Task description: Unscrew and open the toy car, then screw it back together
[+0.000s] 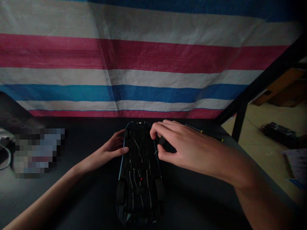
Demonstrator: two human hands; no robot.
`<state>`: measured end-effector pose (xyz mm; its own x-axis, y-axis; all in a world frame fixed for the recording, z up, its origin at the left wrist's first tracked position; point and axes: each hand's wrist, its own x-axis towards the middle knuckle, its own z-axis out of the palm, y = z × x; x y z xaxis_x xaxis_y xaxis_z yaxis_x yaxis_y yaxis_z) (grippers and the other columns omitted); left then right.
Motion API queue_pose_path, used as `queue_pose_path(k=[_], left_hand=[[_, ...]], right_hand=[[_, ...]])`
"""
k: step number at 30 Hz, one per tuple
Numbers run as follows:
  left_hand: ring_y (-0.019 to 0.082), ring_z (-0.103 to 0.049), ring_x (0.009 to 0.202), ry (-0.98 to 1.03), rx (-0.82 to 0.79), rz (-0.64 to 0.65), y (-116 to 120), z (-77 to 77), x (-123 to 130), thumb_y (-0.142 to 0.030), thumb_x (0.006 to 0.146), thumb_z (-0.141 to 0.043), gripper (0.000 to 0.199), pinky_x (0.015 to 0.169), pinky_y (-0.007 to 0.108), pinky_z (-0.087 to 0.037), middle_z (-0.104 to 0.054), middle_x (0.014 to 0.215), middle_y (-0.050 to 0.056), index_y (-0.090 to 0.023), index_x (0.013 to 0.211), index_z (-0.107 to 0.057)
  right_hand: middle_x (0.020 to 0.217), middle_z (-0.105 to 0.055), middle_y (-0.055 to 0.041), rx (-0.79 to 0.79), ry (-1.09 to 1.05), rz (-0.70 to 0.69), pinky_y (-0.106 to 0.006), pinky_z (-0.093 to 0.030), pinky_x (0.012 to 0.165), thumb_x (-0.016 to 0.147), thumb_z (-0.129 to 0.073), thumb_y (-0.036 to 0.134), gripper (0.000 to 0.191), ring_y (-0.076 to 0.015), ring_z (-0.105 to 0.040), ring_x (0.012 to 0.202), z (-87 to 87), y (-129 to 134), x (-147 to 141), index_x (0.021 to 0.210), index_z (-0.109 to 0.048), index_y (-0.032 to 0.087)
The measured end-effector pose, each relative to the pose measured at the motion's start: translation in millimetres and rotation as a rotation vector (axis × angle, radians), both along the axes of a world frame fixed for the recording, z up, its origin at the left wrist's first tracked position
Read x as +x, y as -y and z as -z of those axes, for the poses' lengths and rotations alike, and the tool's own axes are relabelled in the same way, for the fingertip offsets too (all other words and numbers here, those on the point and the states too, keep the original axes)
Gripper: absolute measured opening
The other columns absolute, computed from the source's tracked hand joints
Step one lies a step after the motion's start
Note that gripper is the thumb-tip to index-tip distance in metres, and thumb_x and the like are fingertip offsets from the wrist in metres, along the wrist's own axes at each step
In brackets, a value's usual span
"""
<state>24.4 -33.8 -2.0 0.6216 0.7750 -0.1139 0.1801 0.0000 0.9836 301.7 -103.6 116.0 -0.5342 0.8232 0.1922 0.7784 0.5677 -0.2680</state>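
A toy car (140, 166) lies upside down on the dark table, its black underside facing up and its wheels showing along the sides. Thin blue body edges run down both flanks, and a small red dot shows on the underside. My left hand (112, 148) grips the car's left side, thumb over the edge and fingers partly hidden behind it. Beside the car's right edge, my right hand (177, 145) is closed around a small screwdriver (163, 140) with a black ribbed handle. Its thin shaft points down and left near the car's right edge.
A striped tarp (144, 57) hangs behind the dark table (86, 191). Thin items with yellow ends (222, 140) lie beyond my right hand. A pixelated object (39, 153) and a white cable (9, 156) are at left. A black frame post (240, 121) stands at right.
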Motion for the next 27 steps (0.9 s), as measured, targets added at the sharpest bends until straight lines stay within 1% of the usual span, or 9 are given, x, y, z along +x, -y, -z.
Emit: queue_pose_path(k=[4,8,12,14,17,20,22,25,27], left_hand=[[0.029,-0.043,0.143,0.004,-0.01,-0.01,-0.7,0.5,-0.1,-0.036,0.094,-0.065,0.075,0.119,0.047,-0.036,-0.045,0.157,0.008,-0.03,0.156,-0.024],[0.029,-0.044,0.143,0.009,-0.018,0.002,-1.1,-0.2,0.1,-0.035,0.094,-0.065,0.073,0.119,0.049,-0.034,-0.045,0.157,0.009,-0.03,0.155,-0.025],[0.029,-0.044,0.143,0.01,-0.024,-0.003,-1.3,0.0,0.0,-0.036,0.094,-0.066,0.073,0.12,0.05,-0.033,-0.045,0.157,0.008,-0.031,0.155,-0.025],[0.029,-0.044,0.143,0.01,-0.027,-0.002,-1.5,0.7,-0.1,-0.036,0.094,-0.066,0.073,0.12,0.049,-0.033,-0.046,0.156,0.008,-0.031,0.154,-0.026],[0.028,-0.043,0.143,0.017,-0.033,-0.002,-1.7,1.6,-0.1,-0.037,0.094,-0.066,0.073,0.12,0.048,-0.033,-0.046,0.155,0.008,-0.031,0.154,-0.026],[0.028,-0.043,0.143,0.02,-0.039,-0.009,-1.2,1.1,-0.1,-0.036,0.094,-0.067,0.074,0.12,0.048,-0.034,-0.046,0.155,0.008,-0.03,0.155,-0.025],[0.027,-0.043,0.142,0.014,-0.037,-0.008,-0.8,0.3,-0.4,-0.036,0.094,-0.066,0.074,0.12,0.047,-0.034,-0.046,0.155,0.007,-0.031,0.155,-0.024],[0.028,-0.044,0.142,0.016,-0.032,0.003,-0.4,-0.5,-0.6,-0.036,0.094,-0.066,0.073,0.12,0.048,-0.034,-0.047,0.154,0.007,-0.032,0.155,-0.024],[0.028,-0.044,0.142,0.018,-0.033,0.003,-0.5,-0.5,-0.5,-0.036,0.094,-0.066,0.073,0.12,0.049,-0.033,-0.047,0.154,0.007,-0.032,0.155,-0.025]], right_hand=[[0.093,-0.066,0.0004,-0.003,0.053,0.04,-0.033,-0.044,0.075,0.103,-0.048,0.028,0.011,-0.0178,-0.063,0.085,1.3,0.6,-0.8,0.108,-0.058,0.025],[0.102,-0.066,-0.0024,0.021,-0.007,0.058,-0.033,-0.045,0.083,0.096,-0.058,0.024,0.016,-0.019,-0.062,0.096,2.6,2.3,-4.5,0.111,-0.056,0.022],[0.083,-0.065,0.0014,-0.008,0.062,0.067,-0.033,-0.044,0.07,0.103,-0.049,0.036,0.015,-0.018,-0.063,0.077,3.5,3.7,-4.1,0.106,-0.057,0.024],[0.09,-0.066,0.0008,-0.02,0.039,0.027,-0.031,-0.044,0.075,0.101,-0.053,0.029,0.008,-0.0169,-0.064,0.083,3.2,4.8,-2.5,0.105,-0.057,0.024],[0.102,-0.066,-0.0005,0.0,0.007,0.025,-0.03,-0.044,0.082,0.093,-0.062,0.024,0.016,-0.0172,-0.063,0.095,2.0,5.8,-0.9,0.109,-0.056,0.024],[0.086,-0.065,0.0017,-0.002,0.075,0.094,-0.031,-0.041,0.069,0.099,-0.055,0.033,0.012,-0.0172,-0.063,0.078,1.0,4.9,0.1,0.108,-0.056,0.025],[0.081,-0.063,0.0033,-0.035,0.079,0.076,-0.03,-0.038,0.064,0.101,-0.052,0.031,0.007,-0.0154,-0.061,0.071,0.4,4.2,0.8,0.104,-0.056,0.025],[0.093,-0.065,0.0022,-0.017,0.045,0.013,-0.028,-0.039,0.068,0.093,-0.06,0.02,0.011,-0.0148,-0.062,0.08,0.0,4.4,1.2,0.101,-0.055,0.024],[0.089,-0.064,0.0016,0.021,0.069,0.052,-0.029,-0.038,0.067,0.094,-0.06,0.024,0.009,-0.0161,-0.062,0.079,0.8,4.5,1.2,0.101,-0.055,0.024]])
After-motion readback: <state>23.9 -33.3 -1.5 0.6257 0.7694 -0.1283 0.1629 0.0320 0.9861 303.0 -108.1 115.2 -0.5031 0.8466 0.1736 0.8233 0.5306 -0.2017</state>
